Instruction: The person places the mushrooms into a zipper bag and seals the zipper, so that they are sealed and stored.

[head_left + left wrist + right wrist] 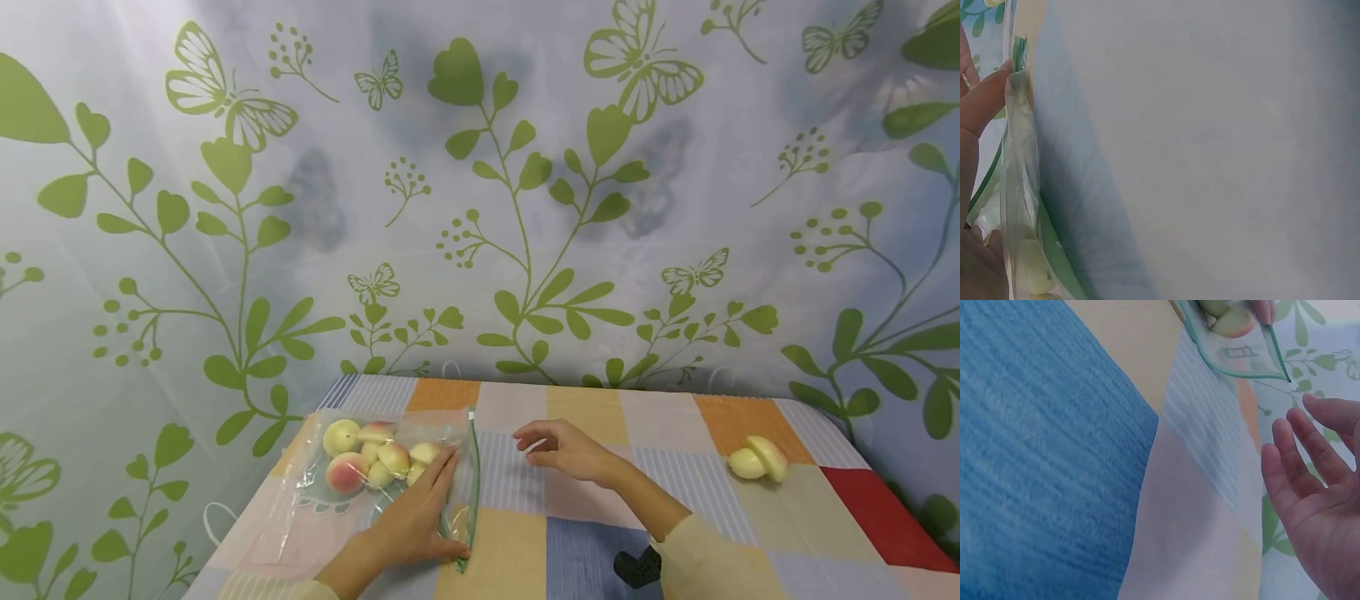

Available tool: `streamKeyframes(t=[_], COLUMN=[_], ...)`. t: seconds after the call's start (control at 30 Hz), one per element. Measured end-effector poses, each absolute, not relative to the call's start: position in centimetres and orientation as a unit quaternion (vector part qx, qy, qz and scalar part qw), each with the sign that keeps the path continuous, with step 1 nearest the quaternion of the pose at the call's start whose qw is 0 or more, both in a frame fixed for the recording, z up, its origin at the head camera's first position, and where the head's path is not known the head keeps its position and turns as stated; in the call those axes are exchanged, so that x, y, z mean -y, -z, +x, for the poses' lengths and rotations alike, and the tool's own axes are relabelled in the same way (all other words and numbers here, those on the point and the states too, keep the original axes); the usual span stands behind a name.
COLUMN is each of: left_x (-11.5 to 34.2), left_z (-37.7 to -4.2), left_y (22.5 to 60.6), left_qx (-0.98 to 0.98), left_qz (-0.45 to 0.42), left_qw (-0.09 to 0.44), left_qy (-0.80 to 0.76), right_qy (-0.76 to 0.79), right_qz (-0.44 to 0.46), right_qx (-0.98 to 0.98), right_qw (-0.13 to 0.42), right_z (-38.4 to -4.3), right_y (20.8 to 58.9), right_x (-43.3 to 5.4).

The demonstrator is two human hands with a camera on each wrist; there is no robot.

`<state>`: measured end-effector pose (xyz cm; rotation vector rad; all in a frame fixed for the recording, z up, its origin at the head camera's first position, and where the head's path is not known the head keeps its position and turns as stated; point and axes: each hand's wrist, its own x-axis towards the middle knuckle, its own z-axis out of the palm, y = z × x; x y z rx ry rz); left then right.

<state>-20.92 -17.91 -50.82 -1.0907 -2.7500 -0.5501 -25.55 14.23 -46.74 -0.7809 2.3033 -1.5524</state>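
Observation:
A clear zip bag (300,492) with a green zip edge lies on the left of the table, holding several yellow-and-pink peaches (347,472). My left hand (412,517) rests on the bag near its mouth, fingers stretched over the plastic. Its thumb touches the near end of the green zip (1019,53). The bag's mouth gapes toward the right. My right hand (570,450) hovers right of the mouth with loosely bent fingers and nothing in it; its palm (1329,531) shows in the right wrist view.
Two more peach-like pieces (759,459) lie together at the far right of the table. A patchwork cloth (510,542) covers the table. Behind it hangs a curtain (480,208) with green leaves and butterflies. A black object (637,567) shows by my right sleeve.

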Motion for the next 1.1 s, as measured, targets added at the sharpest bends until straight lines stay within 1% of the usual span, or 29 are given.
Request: streamKeyframes(t=[0.23,0.53,0.83,1.1], left_x=[18.1,18.2,18.2,18.3], left_z=[-20.9,-20.8,-20.9,-20.7], left_y=[50.8,51.1,51.1,51.0], left_qx=[0.909,0.902,0.910,0.906], left_qz=[-0.369,-0.384,-0.369,-0.377], left_qw=[0.071,0.093,0.077,0.089], left_qy=[0.180,0.176,0.171,0.169], right_qy=[0.532,0.514,0.503,0.501], right_qz=[-0.268,-0.261,-0.248,-0.227], right_qx=[-0.792,-0.809,-0.820,-0.828], right_qw=[0.132,0.117,0.116,0.107], right_z=[-25.4,-25.1,-24.3,-23.8], right_y=[46.5,45.8,45.0,44.5], right_x=[-15.4,-17.7,-21.0,-24.0])
